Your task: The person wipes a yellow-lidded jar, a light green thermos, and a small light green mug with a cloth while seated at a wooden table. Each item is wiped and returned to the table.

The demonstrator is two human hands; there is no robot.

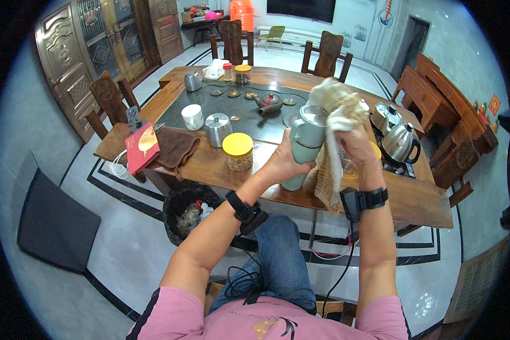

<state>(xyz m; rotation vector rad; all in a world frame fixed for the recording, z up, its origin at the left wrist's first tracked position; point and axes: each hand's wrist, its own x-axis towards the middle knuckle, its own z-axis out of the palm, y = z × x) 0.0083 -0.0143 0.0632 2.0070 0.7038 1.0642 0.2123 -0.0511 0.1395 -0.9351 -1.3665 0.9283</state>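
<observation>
My left hand (286, 163) is wrapped round a pale green tumbler (307, 135) with a handle near its lidded top. The tumbler is held up, slightly tilted, over the near edge of the wooden table (395, 202). In my right hand (359, 148) is a cream and tan cloth (337, 105). One part of it bunches up beside the tumbler's lid, and a long end hangs below my fingers. Left of my left hand stands a clear jar (238, 160) with a yellow lid. Behind my right hand a second yellow-lidded jar is mostly hidden.
A dark tea tray (175, 116) carries a dark teapot (268, 102), a white mug (192, 117) and a steel canister (218, 130). Steel kettles (400, 141) stand at the right. A red bag (143, 148) lies by a brown towel (177, 148). Below is a black-lined bin (174, 225).
</observation>
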